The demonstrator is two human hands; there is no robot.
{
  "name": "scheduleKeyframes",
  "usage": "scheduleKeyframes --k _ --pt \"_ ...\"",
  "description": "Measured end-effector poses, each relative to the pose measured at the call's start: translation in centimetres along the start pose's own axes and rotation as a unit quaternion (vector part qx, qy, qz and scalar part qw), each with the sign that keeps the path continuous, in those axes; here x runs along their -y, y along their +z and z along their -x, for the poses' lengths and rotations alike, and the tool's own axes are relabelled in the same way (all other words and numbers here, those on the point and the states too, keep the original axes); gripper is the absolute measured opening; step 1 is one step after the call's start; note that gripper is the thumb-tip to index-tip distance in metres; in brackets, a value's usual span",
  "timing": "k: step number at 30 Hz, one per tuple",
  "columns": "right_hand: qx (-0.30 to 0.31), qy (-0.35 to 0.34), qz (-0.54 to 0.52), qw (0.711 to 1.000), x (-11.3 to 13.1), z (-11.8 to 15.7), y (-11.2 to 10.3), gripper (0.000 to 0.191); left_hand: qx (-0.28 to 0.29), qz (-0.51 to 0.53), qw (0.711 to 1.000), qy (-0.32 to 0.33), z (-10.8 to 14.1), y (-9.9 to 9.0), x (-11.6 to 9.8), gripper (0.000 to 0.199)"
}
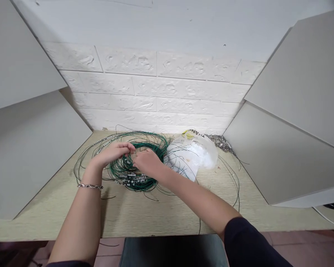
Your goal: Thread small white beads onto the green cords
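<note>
A large loose coil of thin green wire lies on the table, with small white bead-like pieces clustered along its front side. My left hand is over the coil's left part, its fingers bent and pressed together. Close beside it, my right hand is closed too, thumb and fingers pinched over the middle of the coil. The fingertips of both hands nearly meet. Whatever is between them is too thin and too hidden to make out.
Behind my right hand lies a clear plastic bag with white contents. A heap of small grey bits sits in the back right corner. Loose wire ends spread across the wooden table. Grey panels flank both sides, and a white brick-patterned wall stands behind.
</note>
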State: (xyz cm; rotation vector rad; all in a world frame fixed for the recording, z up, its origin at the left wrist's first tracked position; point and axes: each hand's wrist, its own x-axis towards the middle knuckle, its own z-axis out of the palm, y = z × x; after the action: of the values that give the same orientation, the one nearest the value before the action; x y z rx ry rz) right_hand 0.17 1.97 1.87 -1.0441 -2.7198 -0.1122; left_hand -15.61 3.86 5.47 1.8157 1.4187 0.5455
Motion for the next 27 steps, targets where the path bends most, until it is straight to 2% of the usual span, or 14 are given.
scheduleKeyframes --k 3,6,8,11,15,22,27 --pt "-0.023 0.018 -0.003 1.0 -0.8 0.3 -0.7 0.025 0.086 -0.013 0.996 0.016 0.5 -0.3 -0.1 0.027" --pt "-0.051 0.032 -0.007 0.998 -1.4 0.6 -1.9 0.032 0.123 0.007 0.992 0.03 0.3 -0.3 0.2 0.03" --pt "-0.067 0.036 -0.011 0.997 -1.6 0.8 -2.5 0.032 0.103 0.01 0.994 0.03 0.0 -0.1 0.4 0.026" --pt "-0.077 0.048 -0.01 0.996 -2.1 1.1 -3.0 0.031 0.043 0.007 0.998 0.038 -0.4 0.0 0.7 0.021" --pt "-0.083 0.08 0.002 0.993 -4.2 2.3 -3.8 0.028 0.009 0.011 0.999 0.047 -0.6 -0.3 1.0 0.024" --pt "-0.072 0.191 0.029 0.978 -10.7 8.3 -6.2 0.024 -0.007 -0.014 0.999 0.052 -0.9 -1.0 2.3 0.028" --pt "-0.065 0.295 0.014 0.953 -14.0 12.6 -5.8 0.023 -0.019 -0.035 0.999 0.031 -1.1 -0.9 2.5 0.031"
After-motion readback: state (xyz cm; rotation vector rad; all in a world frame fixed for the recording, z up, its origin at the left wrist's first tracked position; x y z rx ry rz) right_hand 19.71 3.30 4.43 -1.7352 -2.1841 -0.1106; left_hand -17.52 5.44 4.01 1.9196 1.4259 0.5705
